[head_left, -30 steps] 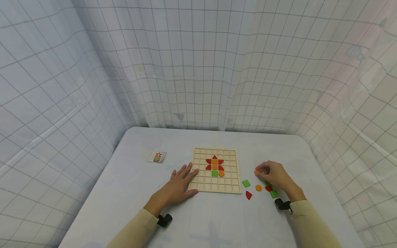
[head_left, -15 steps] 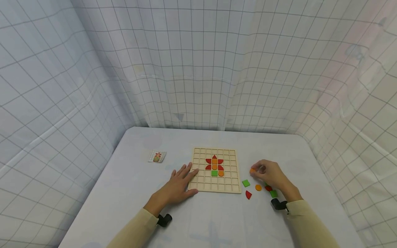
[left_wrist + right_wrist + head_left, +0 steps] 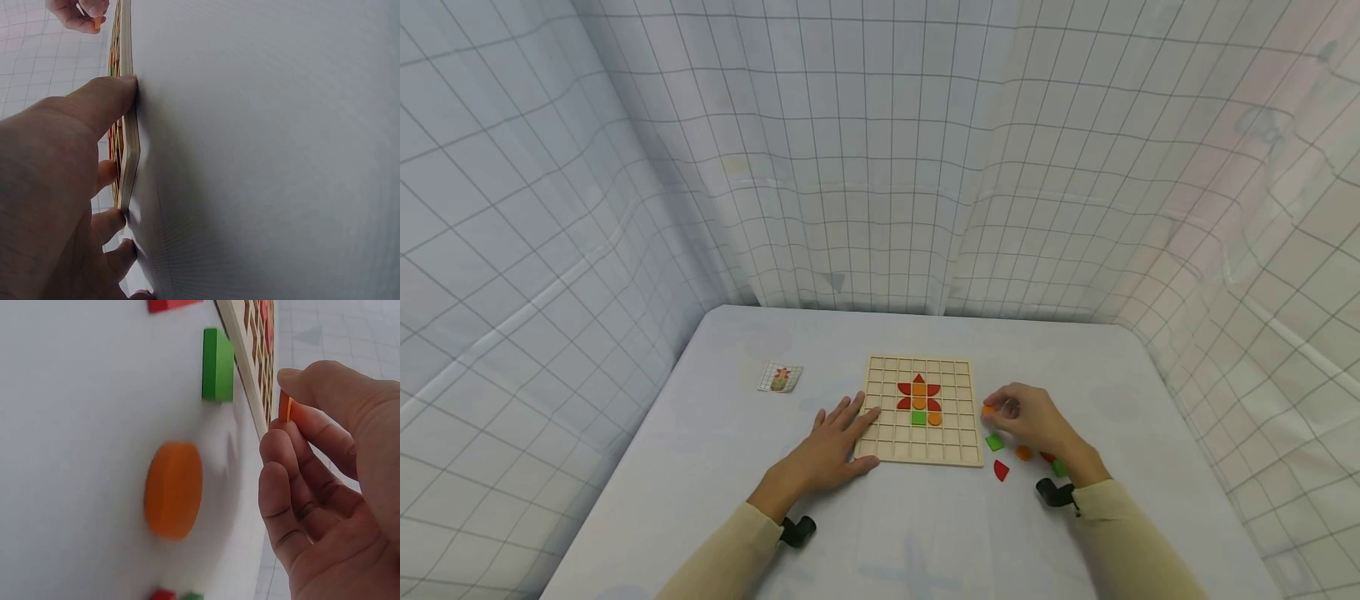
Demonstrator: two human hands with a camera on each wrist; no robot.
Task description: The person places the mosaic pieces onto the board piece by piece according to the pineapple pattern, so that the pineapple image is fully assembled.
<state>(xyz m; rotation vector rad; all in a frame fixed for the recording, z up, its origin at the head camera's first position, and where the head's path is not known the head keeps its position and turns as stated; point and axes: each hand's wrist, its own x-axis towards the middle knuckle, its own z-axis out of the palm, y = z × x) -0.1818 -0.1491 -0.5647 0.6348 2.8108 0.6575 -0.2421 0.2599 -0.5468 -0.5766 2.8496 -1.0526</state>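
My right hand pinches a flat orange tile between thumb and fingertips, just off the right edge of the wooden grid board. In the right wrist view that tile is seen edge-on. My left hand lies with spread fingers at the board's lower left corner; thumb and fingertips touch its edges. Set in the board's middle are several red petal-like pieces, orange pieces, and a green square tile beside an orange disc.
Right of the board lie a loose green square, an orange disc and a red quarter-round piece. More red and green pieces sit partly hidden under my right wrist. A pattern card rests at the left. Grid-patterned curtains surround the table.
My right hand has moved left with the orange tile, from above the loose pieces to the board's right edge. The left hand stays in place.
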